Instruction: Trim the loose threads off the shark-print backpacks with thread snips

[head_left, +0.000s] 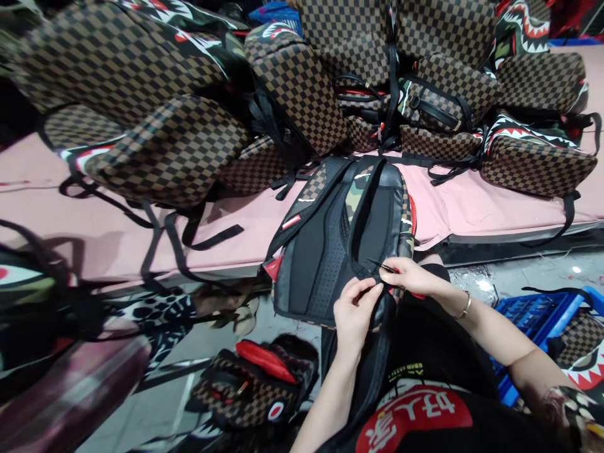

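A backpack (311,264) lies with its black padded back and straps facing up, its top on the pink table and its lower end over the near edge. My left hand (355,308) pinches the black strap material near the lower right of the backpack. Close beside it, my right hand (401,277) is closed around a small dark pointed tool (383,265), whose tip points left over the backpack. The fingertips of both hands almost meet. What exactly lies between my left fingertips is too small to tell.
Brown checkered bags (165,151) are heaped along the back of the pink table (245,245). Another checkered bag (245,384) sits low at the left. A blue crate (533,321) stands at the right. Blurred, a person's patterned sleeve (165,318) shows at the left.
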Demonstrator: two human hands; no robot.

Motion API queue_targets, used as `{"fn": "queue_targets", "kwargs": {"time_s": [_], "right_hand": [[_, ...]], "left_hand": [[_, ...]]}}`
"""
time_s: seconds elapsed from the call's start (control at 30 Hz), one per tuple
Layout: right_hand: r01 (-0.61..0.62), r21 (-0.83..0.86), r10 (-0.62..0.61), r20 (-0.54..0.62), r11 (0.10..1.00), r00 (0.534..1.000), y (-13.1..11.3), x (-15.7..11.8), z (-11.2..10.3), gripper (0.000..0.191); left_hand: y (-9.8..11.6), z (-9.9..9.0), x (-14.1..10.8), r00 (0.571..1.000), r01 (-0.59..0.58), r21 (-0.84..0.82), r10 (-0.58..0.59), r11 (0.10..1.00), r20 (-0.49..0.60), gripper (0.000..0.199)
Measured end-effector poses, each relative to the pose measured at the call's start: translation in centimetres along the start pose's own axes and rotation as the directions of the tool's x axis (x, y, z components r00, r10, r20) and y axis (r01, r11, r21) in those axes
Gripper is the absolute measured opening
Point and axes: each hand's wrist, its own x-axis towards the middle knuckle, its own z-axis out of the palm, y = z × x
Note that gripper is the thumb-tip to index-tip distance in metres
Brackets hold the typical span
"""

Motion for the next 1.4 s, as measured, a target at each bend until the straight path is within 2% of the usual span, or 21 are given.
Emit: {"fn": "queue_targets", "kwargs": {"time_s": [0.1,0.17,0.23,0.27,0.4,0.5,0.63,0.7,0.77,0.83,0.9,1.1,1.27,1.4], "right_hand": [[-0.083,0.134,0.065,0.136,0.987,0.989,0.1,0.3,-0.7,0.026],[-0.134,0.178,0.086,0.257,0.975,0.963,0.0,0.6,-1.0,0.029],[-0.133,0.156,0.078,0.315,0.979,0.946,-0.1,0.8,-1.2,0.029],[-0.107,0.117,0.067,0.301,0.987,0.951,-0.2,0.9,-1.2,0.028],[-0.012,-0.105,0.019,0.066,0.994,0.998,-0.3,0.9,-0.2,0.017],[-0.005,-0.133,-0.007,-0.093,0.991,0.996,0.4,0.6,1.0,0.016],[0.012,-0.074,-0.036,-0.324,0.997,0.945,1.7,-0.9,2.1,0.015],[0.051,-0.154,-0.113,-0.428,0.987,0.897,1.9,-2.0,2.1,0.017],[0.116,-0.321,-0.258,-0.446,0.940,0.857,1.7,-3.2,1.9,0.015],[0.183,-0.493,-0.408,-0.401,0.851,0.820,1.5,-4.0,1.7,0.015],[0.215,-0.606,-0.490,-0.335,0.766,0.805,1.4,-4.4,1.5,0.018],[0.163,-0.767,-0.508,-0.236,0.621,0.828,2.1,-4.1,1.5,0.029],[0.145,-0.859,-0.581,-0.200,0.491,0.789,2.1,-4.2,1.5,0.023],[0.139,-0.895,-0.640,-0.188,0.424,0.745,2.1,-4.5,1.5,0.018]], "left_hand": [[0.4,-0.3,0.4,0.997,0.024,0.040,-0.027,0.999,0.078,0.012],[0.7,-0.4,0.5,0.987,0.039,0.062,-0.049,0.997,0.155,0.008],[0.9,-0.5,0.5,0.972,0.074,0.052,-0.084,0.996,0.219,0.007],[1.0,-0.5,0.4,0.966,0.113,0.019,-0.114,0.993,0.233,0.008],[1.1,-0.2,0.2,0.915,0.366,-0.206,-0.309,0.908,0.260,0.026],[1.1,-0.1,0.2,0.893,0.438,-0.312,-0.370,0.843,0.256,0.031],[1.5,-0.1,0.4,0.887,0.455,-0.353,-0.384,0.817,0.256,0.031],[1.6,-0.1,0.4,0.884,0.459,-0.352,-0.383,0.815,0.267,0.030],[1.7,-0.2,0.4,0.888,0.454,-0.358,-0.381,0.816,0.257,0.027],[1.6,-0.1,0.3,0.894,0.446,-0.368,-0.384,0.816,0.232,0.025],[1.6,-0.1,0.2,0.901,0.434,-0.380,-0.382,0.817,0.206,0.025],[1.7,0.3,-0.2,0.908,0.417,-0.369,-0.365,0.831,0.203,0.025],[1.8,0.4,-0.2,0.909,0.416,-0.373,-0.364,0.829,0.204,0.023],[2.0,0.6,-0.3,0.905,0.425,-0.380,-0.372,0.822,0.207,0.025]]}}
